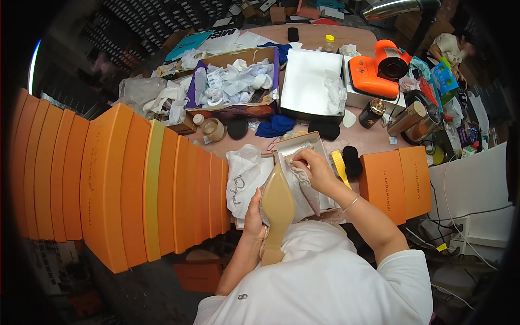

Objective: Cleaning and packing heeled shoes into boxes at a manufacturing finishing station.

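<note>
"While the left hand (252, 218) wraps around the side of a shoe (278, 200), sole up and toe pointing away from the wearer, what is the right doing?"

"With its elbow bent, the right hand (311, 165) pinches a crumpled pale wad (300, 175) beside the toe."

"And the containers?"

"Under the hands, an open shoebox (291, 144) holds 1 pinkish pointed shoe (311, 199). Farther off, a purple-edged carton (246, 110) brims with white wads."

"The surroundings?"

"A pinkish table (368, 140), orange boxes (162, 189) stacked at left, an orange device (372, 77) toward the back right."
</note>
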### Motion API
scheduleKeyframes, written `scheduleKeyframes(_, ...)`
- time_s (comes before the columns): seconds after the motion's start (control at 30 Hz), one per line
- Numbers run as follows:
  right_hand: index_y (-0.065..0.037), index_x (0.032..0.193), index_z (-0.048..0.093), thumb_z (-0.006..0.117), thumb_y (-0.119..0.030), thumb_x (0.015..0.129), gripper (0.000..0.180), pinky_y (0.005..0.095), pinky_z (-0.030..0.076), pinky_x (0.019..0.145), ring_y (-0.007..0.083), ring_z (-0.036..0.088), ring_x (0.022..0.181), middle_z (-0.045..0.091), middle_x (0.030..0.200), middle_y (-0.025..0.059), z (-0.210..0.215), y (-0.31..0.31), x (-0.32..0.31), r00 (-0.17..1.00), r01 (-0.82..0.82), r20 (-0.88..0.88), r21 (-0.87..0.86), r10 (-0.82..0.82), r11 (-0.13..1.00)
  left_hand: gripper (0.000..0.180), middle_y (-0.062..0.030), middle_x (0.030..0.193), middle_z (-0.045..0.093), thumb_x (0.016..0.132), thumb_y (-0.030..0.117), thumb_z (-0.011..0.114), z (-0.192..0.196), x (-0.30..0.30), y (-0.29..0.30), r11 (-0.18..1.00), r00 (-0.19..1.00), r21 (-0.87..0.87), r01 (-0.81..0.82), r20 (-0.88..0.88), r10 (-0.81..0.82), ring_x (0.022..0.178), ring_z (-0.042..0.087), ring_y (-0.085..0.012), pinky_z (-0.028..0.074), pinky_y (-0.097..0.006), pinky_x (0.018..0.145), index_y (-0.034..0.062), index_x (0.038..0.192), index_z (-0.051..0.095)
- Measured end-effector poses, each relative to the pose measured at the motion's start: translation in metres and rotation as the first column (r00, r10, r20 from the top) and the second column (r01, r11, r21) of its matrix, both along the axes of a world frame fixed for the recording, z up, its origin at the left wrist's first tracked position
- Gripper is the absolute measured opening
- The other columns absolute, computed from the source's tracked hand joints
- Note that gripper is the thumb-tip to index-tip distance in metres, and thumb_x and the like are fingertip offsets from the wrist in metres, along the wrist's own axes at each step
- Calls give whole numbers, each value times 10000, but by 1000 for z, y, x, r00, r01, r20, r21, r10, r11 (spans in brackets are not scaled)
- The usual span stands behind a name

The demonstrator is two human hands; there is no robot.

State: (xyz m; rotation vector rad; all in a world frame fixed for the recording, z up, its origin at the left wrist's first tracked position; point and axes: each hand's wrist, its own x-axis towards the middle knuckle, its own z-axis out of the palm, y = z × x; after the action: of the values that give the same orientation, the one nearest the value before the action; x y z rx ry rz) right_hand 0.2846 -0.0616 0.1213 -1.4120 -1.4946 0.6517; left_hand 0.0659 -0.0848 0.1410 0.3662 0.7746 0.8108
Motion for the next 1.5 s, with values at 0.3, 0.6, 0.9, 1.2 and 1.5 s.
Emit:
scheduleKeyframes(0.3,-87,879,603,678,-86,750,149,332,383,708,209,538,769,551,800,35,41,-73,-38,892,-310,408,245,193,919,417,-62,1081,627,976,391,456,-6,8,11,993,994,-76,94,54,-90,963,620,-155,521,-308,829,59,1212,545)
scheduleKeyframes(0.6,-105,890,609,668,-92,752,151,347,344,682,208,513,763,526,789,21,29,-75,-39,900,-218,420,196,119,956,390,-59,1084,626,980,375,451,-17,15,12,970,979,-134,202,70,-194,960,620,-163,522,-296,820,59,1183,555)
scheduleKeyframes(0.9,-103,817,559,635,-125,771,92,356,346,683,222,518,761,499,750,41,18,-34,-54,913,-105,407,248,-5,963,432,-89,1120,618,984,382,433,-11,8,10,984,993,-136,119,31,-116,989,618,-181,518,-316,844,39,1227,534)
scheduleKeyframes(1.2,8,928,626,643,-90,873,114,293,473,751,201,593,798,615,856,82,40,-32,-41,947,-284,-214,-206,240,936,488,-93,1110,620,949,441,491,-36,-12,43,964,980,-179,-197,-32,194,990,627,-188,549,-342,813,37,1220,538)
scheduleKeyframes(1.5,-84,858,619,679,-124,812,85,331,363,716,220,537,782,539,782,49,34,-72,-86,748,-656,129,-1,651,754,481,-99,1102,625,961,449,470,-59,-19,23,913,941,-231,-337,-56,333,968,640,-202,552,-347,817,37,1199,545)
